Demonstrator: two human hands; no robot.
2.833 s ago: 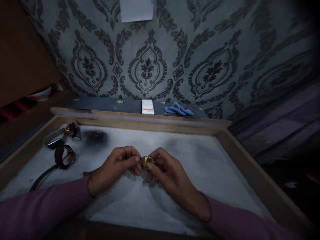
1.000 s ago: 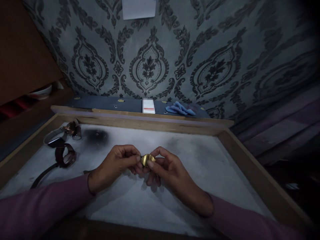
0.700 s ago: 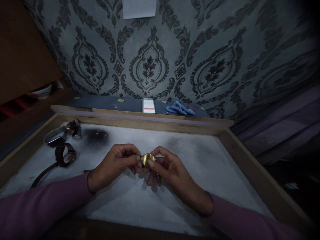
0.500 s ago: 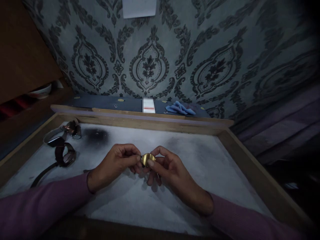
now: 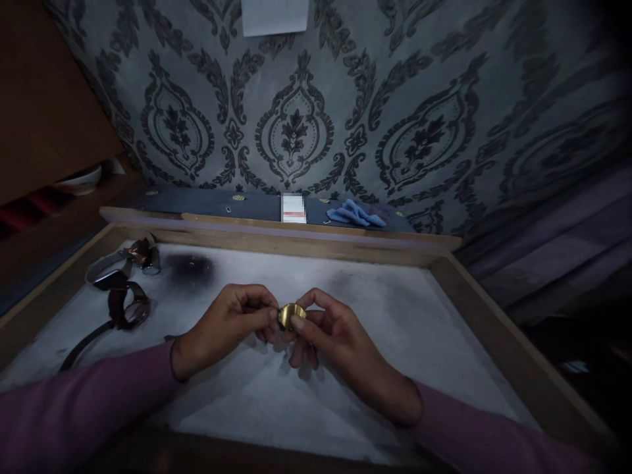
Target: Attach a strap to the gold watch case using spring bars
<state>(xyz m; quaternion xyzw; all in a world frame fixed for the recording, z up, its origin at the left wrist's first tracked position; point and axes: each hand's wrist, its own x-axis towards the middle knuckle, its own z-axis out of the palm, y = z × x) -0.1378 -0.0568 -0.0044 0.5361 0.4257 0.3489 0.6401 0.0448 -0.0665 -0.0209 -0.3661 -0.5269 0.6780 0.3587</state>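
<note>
A small, round gold-coloured watch case (image 5: 291, 316) is held up over the tray's middle, its smooth metal face towards me. My right hand (image 5: 330, 329) is closed on it, the thumb pressing across the lower right of the metal. From the other side, my left hand (image 5: 241, 316) pinches at the case's dark left edge with thumb and forefinger. What exactly lies between those left fingertips is too small to make out. Beneath both hands is the white floor of a shallow wooden tray (image 5: 395, 421).
At the tray's left lie a dark-strapped wristwatch (image 5: 118, 306), a smartwatch with a pale band (image 5: 109, 280) and another watch (image 5: 144, 253). A blurred white card or box (image 5: 293, 208) and a crumpled blue cloth (image 5: 356, 213) rest behind the raised back rim (image 5: 237, 228).
The watch case has shifted very slightly left between my fingers, and the lower fingers of my right hand have moved a little. Everything else stays in place.
</note>
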